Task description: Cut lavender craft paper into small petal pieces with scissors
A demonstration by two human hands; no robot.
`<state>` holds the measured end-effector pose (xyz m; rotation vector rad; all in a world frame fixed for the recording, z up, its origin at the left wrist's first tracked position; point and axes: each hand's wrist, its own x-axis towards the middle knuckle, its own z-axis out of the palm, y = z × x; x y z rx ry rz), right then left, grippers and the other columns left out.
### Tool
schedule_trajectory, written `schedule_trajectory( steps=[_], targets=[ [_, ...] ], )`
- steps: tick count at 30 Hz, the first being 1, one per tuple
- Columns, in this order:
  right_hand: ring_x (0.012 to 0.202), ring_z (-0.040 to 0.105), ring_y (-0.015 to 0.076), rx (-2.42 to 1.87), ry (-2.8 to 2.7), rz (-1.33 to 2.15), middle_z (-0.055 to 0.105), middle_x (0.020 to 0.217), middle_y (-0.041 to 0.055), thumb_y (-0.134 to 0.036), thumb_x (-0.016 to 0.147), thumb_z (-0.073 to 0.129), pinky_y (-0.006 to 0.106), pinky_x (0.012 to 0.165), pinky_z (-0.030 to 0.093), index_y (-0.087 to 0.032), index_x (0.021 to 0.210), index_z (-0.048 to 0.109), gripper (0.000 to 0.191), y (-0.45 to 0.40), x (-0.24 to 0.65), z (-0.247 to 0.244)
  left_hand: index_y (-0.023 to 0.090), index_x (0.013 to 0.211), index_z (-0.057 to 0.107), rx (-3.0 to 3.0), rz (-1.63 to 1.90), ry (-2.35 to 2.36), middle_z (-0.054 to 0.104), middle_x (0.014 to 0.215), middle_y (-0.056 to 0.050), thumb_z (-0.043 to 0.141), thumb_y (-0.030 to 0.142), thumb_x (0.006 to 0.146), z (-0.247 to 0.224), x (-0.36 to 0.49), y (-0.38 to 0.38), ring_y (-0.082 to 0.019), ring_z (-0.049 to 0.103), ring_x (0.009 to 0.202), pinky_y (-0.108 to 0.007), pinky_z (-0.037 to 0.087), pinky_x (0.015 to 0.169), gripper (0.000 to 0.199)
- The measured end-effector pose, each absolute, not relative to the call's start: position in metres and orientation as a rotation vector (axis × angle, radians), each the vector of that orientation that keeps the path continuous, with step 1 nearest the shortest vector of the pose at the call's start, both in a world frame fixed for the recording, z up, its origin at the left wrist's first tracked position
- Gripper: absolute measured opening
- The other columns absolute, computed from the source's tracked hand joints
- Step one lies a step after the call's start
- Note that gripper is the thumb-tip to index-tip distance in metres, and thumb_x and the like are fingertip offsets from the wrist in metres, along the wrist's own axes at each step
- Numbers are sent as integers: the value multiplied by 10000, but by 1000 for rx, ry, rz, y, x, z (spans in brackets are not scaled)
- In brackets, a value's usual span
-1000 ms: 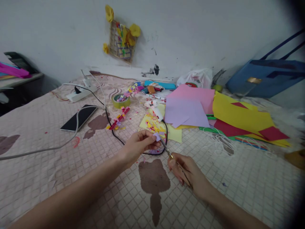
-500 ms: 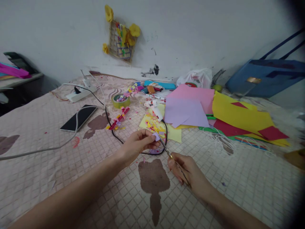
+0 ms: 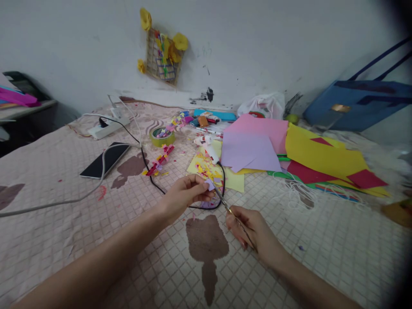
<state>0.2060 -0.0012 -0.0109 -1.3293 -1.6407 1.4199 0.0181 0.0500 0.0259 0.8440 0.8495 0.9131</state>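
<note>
My left hand (image 3: pixel 186 194) pinches a small piece of purple paper (image 3: pixel 210 184) between thumb and fingers. In my right hand (image 3: pixel 246 227) is a pair of scissors (image 3: pixel 229 209), its fingers wrapped round the handles. The blade tips touch or lie very near the right edge of the purple piece; I cannot tell whether they bite into it. Just beyond the hands, yellow, pink and red paper scraps (image 3: pixel 207 168) lie on a pale yellow sheet (image 3: pixel 236 180). A white glue gun (image 3: pixel 210 151) rests beside them, its black cord (image 3: pixel 223 180) looping under the purple piece.
Purple paper (image 3: pixel 249 148), pink paper (image 3: pixel 264 124) and yellow paper (image 3: pixel 322 150) lie at the back right, near tangled white string (image 3: pixel 296 193). On the left are green tape (image 3: pixel 162 137), a flower-trimmed red strip (image 3: pixel 160 159), a phone (image 3: pixel 105 161) and a power strip (image 3: pixel 107 127). A blue bag (image 3: pixel 357 105) leans by the wall.
The view has shifted very slightly. Both hands keep nearly the same position, with the paper piece and scissors still held.
</note>
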Motion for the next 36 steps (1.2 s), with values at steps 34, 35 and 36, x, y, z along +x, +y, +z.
schedule_trajectory(
  steps=[34,35,36],
  targets=[
    [387,400,69,-1319,-1408,1314,430,477,-67,-330,759,515,192,377,316,-177,697,499,166,13,200,10,127,756,567,1113,694,877,584,671,-6,662,307,696,19,33,32,-94,534,619,-230,418,618,212],
    [383,396,67,-1316,-1417,1337,423,473,-71,-331,755,516,190,375,316,-177,696,499,166,13,201,9,129,780,569,1126,697,890,585,685,-6,662,311,695,19,32,32,-94,535,620,-229,418,613,221],
    [378,390,66,-1323,-1425,1363,414,466,-75,-333,750,517,189,373,317,-177,697,499,166,14,201,9,131,794,569,1142,703,907,583,691,-4,657,317,699,20,32,33,-91,533,615,-225,416,604,226]
  ],
)
